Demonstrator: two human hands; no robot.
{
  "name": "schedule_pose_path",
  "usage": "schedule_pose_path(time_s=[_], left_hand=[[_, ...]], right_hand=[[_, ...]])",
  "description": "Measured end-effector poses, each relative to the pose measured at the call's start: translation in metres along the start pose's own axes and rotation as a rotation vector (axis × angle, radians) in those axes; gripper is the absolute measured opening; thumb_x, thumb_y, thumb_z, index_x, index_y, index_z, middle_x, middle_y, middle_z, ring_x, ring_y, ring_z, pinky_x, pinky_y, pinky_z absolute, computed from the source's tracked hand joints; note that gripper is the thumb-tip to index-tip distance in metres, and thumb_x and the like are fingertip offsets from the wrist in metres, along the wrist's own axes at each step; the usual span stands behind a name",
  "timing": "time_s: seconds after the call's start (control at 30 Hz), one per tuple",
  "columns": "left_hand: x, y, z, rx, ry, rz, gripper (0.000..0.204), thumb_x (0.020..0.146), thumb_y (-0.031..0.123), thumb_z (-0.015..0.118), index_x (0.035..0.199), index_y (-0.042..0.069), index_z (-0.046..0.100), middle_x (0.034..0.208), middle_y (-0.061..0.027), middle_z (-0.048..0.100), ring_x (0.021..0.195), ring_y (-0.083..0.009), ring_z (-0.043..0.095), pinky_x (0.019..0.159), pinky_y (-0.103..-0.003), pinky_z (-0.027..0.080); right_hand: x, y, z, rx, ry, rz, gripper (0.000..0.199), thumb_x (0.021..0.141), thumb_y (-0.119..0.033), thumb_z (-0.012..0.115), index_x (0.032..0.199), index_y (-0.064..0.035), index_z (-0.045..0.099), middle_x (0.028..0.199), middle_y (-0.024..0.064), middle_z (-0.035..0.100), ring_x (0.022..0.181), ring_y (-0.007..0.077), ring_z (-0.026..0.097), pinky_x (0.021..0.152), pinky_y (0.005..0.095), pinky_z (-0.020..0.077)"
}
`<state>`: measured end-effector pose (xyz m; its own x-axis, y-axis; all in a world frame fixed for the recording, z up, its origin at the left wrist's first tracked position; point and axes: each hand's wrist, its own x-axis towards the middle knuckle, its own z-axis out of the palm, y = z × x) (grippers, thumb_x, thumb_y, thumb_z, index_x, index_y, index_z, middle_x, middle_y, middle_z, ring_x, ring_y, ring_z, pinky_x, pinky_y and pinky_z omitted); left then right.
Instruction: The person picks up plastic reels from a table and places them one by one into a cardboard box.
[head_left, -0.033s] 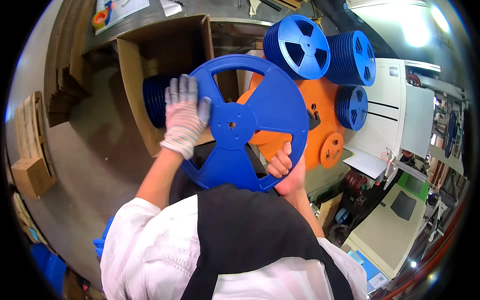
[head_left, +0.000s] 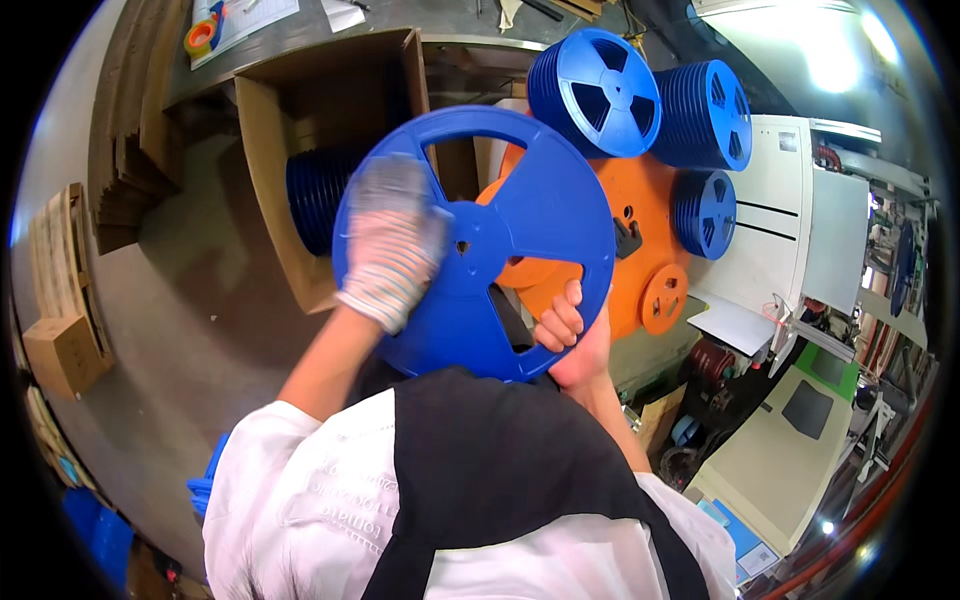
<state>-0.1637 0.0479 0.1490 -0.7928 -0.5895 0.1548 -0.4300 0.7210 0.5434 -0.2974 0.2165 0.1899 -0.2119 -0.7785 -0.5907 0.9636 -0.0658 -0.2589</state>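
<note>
Holding large round blue plastic reel (head_left: 490,250) by black cloth apron (head_left: 500,440), bare R hand (head_left: 580,345) wrapped on rim (head_left: 600,225), striped-gloved L hand (head_left: 390,240) blurred over front, L grip can't tell; best brace rim w/ light L touch.

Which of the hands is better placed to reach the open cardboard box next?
Probably the gloved left hand: blurred over the blue reel, it is nearer the cardboard box, while the bare right hand grips the reel's rim.
</note>
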Motion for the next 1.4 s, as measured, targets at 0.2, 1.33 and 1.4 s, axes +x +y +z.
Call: schedule_pose_path(time_s=[0.2,1.33,1.4], left_hand=[[-0.024,-0.057,0.031,-0.007,0.019,-0.204,0.057,0.091,0.039,0.053,0.136,0.005,0.049,0.14,-0.0179,0.049,0.133,-0.0363,0.042,0.115,-0.049,0.024],[-0.041,-0.089,0.013,-3.037,0.019,-0.198,0.078,0.092,0.043,0.057,0.147,-0.001,0.024,0.141,-0.022,0.043,0.126,-0.0386,0.049,0.108,-0.047,0.042],[-0.05,-0.1,0.011,-2.987,0.131,-0.299,0.078,0.093,0.043,0.056,0.148,-0.002,0.023,0.143,-0.0228,0.042,0.127,-0.0388,0.048,0.11,-0.047,0.039]], right_hand=[[0.018,-0.011,0.023,0.044,0.068,-0.035,0.054,0.1,-0.056,0.03,0.089,-0.0093,0.053,0.058,-0.0029,0.034,0.045,0.0087,0.028,0.043,0.0241,0.0259],[0.066,0.008,-0.007,-0.655,0.308,-0.342,0.034,0.102,-0.022,0.045,0.125,0.0018,0.054,0.126,0.0136,0.059,0.116,0.025,0.058,0.097,0.0376,0.047],[0.079,0.016,-0.016,-0.671,0.316,-0.272,0.033,0.102,-0.022,0.045,0.123,0.0011,0.056,0.124,0.0129,0.06,0.112,0.0241,0.059,0.095,0.0371,0.0479]])
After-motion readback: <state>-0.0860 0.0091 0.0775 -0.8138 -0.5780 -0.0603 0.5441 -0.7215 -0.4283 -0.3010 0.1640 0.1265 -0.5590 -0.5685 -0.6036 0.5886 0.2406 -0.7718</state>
